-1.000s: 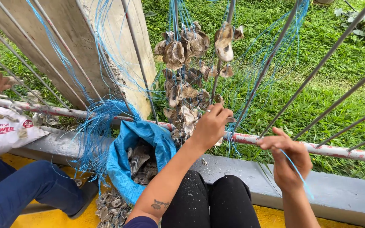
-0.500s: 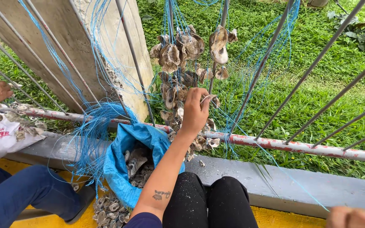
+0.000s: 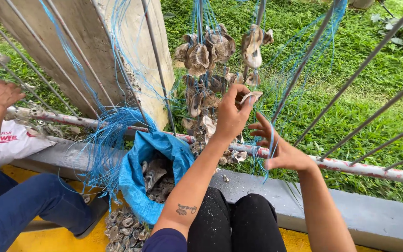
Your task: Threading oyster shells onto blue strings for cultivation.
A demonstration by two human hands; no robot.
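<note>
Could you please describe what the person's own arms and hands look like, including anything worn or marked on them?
Both hands, left hand and right hand, are bare, with no gloves, rings or watch visible. The left forearm carries a small dark tattoo near the elbow, just below a dark navy short sleeve. The right arm is bare as far as it shows.

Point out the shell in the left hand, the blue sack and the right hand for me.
shell [image 3: 250, 96], head view, on its pale curved edge above the fingertips.
left hand [image 3: 232, 116], head view, on the back of the hand.
blue sack [image 3: 138, 186], head view, on its outer wall.
right hand [image 3: 281, 151], head view, on the palm.
</note>
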